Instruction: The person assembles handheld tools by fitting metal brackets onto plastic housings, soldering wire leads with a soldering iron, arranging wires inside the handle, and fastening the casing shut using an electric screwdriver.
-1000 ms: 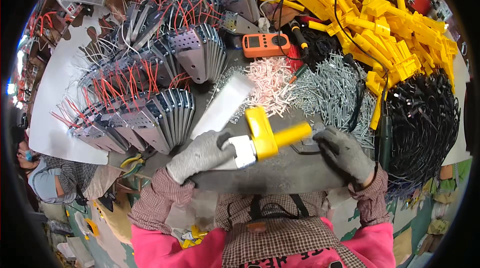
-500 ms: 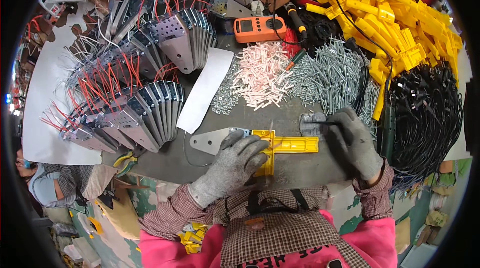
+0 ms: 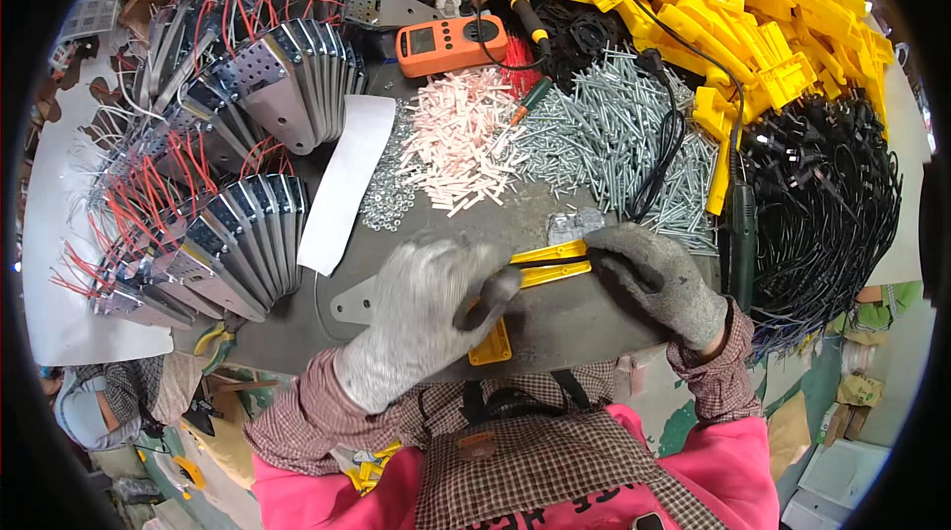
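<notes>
Both my hands wear grey knit gloves. My left hand (image 3: 426, 307) lies over the cross piece of a yellow plastic handle (image 3: 555, 274); its fingers are smeared by motion, so its grip is unclear. From under that hand, a grey metal plate (image 3: 353, 306) sticks out to the left. My right hand (image 3: 662, 277) is closed at the handle's far right end, pinching a black cable (image 3: 550, 262) that runs along the handle's open channel. A small grey, crumpled-looking block (image 3: 575, 225) lies just beyond the handle.
Rows of metal plates with red wires (image 3: 213, 253) stand left. Beyond my hands lie nuts (image 3: 386, 203), pink sleeves (image 3: 461, 139), screws (image 3: 624, 134) and an orange multimeter (image 3: 451, 45). Yellow plastic parts (image 3: 763, 45), a dark-handled tool (image 3: 741, 243) and black cables (image 3: 822, 223) are right. Pliers (image 3: 218, 342) lie near left.
My right hand has come left with the black cable, which now lies along the handle's channel. The handle has tilted slightly, and my left hand has shifted over it. The whole view has shifted.
</notes>
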A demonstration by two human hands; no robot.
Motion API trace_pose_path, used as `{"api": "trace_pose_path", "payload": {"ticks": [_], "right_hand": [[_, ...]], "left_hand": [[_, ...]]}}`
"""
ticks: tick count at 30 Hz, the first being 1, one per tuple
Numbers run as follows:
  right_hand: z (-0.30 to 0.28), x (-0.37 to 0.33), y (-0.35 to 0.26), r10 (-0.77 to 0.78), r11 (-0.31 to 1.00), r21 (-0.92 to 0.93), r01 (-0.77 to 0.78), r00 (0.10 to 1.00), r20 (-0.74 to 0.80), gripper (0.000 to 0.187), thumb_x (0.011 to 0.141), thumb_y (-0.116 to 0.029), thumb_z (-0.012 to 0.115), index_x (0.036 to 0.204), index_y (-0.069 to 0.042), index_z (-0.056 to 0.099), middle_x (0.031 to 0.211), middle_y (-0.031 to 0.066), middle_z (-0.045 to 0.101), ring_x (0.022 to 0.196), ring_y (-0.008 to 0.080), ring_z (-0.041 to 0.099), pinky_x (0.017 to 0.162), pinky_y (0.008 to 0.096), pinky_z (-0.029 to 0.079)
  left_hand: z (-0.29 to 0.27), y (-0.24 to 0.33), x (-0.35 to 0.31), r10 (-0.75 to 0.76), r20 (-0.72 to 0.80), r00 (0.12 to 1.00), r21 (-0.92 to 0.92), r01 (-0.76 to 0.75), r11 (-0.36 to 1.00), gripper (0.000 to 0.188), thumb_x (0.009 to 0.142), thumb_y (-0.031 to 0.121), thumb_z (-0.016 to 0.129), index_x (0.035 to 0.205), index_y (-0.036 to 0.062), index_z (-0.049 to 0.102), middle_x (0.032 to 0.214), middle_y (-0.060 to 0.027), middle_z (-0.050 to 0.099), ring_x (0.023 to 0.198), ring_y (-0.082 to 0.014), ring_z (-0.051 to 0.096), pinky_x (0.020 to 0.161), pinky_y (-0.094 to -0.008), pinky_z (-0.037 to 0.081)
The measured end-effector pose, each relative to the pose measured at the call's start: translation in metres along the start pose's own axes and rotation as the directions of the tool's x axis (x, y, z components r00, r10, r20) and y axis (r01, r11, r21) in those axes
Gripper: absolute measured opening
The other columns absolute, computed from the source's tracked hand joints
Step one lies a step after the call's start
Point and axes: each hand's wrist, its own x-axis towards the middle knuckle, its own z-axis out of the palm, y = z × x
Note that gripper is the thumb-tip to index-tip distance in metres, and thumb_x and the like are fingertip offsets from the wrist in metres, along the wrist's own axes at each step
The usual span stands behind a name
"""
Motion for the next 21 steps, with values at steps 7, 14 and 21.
{"api": "trace_pose_path", "payload": {"ticks": [7, 14, 21], "right_hand": [[0.009, 0.006, 0.006, 0.020, 0.973, -0.231, -0.009, 0.999, 0.048, 0.022, 0.088, -0.008, 0.064, 0.110, -0.008, 0.063, 0.102, 0.0140, 0.066, 0.092, 0.0338, 0.066, 0.077, 0.0412, 0.053], [0.008, 0.026, -0.026, -0.068, 0.969, -0.226, 0.100, 0.987, 0.146, 0.032, 0.084, -0.008, 0.067, 0.115, -0.011, 0.059, 0.119, 0.0105, 0.059, 0.096, 0.0307, 0.066, 0.080, 0.0400, 0.054], [0.055, 0.056, -0.024, -0.153, 0.963, -0.169, 0.208, 0.944, 0.291, 0.041, 0.081, -0.011, 0.071, 0.120, -0.010, 0.060, 0.116, 0.0110, 0.057, 0.099, 0.0302, 0.066, 0.082, 0.0391, 0.056]], "left_hand": [[0.037, 0.005, -0.049, -0.020, -0.141, 0.990, 0.378, 0.073, 0.923, 0.037, 0.070, 0.023, 0.080, 0.104, 0.0140, 0.068, 0.117, -0.0086, 0.060, 0.114, -0.0322, 0.054, 0.095, -0.0521, 0.043], [0.037, -0.002, -0.057, 0.142, 0.057, 0.988, 0.296, -0.153, 0.943, 0.037, 0.076, 0.016, 0.061, 0.111, 0.0061, 0.063, 0.111, -0.0120, 0.062, 0.113, -0.0279, 0.058, 0.103, -0.0476, 0.044], [0.037, -0.005, -0.052, 0.235, 0.063, 0.970, 0.274, -0.243, 0.930, 0.043, 0.077, 0.019, 0.060, 0.116, 0.0018, 0.059, 0.108, -0.0125, 0.061, 0.114, -0.0290, 0.056, 0.105, -0.0487, 0.042]]}}
